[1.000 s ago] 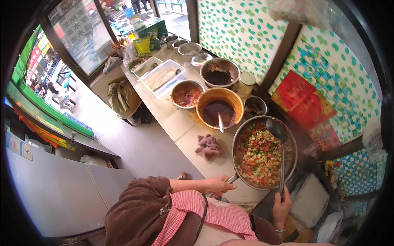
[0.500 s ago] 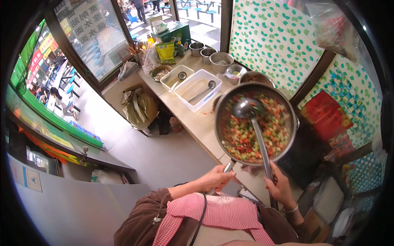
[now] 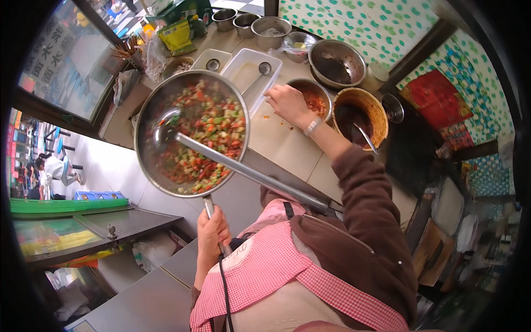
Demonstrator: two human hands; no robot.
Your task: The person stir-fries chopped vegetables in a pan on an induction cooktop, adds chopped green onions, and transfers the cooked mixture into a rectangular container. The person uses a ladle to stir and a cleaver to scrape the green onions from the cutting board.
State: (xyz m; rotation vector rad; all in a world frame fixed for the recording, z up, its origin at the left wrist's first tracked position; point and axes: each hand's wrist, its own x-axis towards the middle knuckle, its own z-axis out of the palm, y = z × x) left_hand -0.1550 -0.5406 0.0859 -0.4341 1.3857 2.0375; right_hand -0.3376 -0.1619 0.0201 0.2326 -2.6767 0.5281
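Observation:
My left hand (image 3: 213, 229) is closed round the handle of a steel frying pan (image 3: 247, 133), raised at the counter's near side. Diced green, pale and red vegetables (image 3: 215, 127) fill much of the pan. A large metal ladle (image 3: 238, 165) rests its bowl among them; its long handle crosses the rim toward my body, with no hand on it. Over the counter, my right hand (image 3: 290, 105) has bent fingers at the rim of a white plastic container (image 3: 243, 61), where a second ladle lies. Whether they grip that rim cannot be seen. Beside my wrist sits a metal bowl (image 3: 318, 99) of red chopped food.
Right of my forearm stands a brown-stained tub (image 3: 376, 110) with a utensil inside. Behind it are a wide metal bowl (image 3: 337, 61) and several smaller metal pots. A yellow packet (image 3: 177, 37) and chopsticks (image 3: 128, 48) are at the far left. A black surface (image 3: 412, 152) lies right.
The pan has moved left, off the counter's right part, held by my left hand. My right hand has let go of the ladle and reached forward to the white container.

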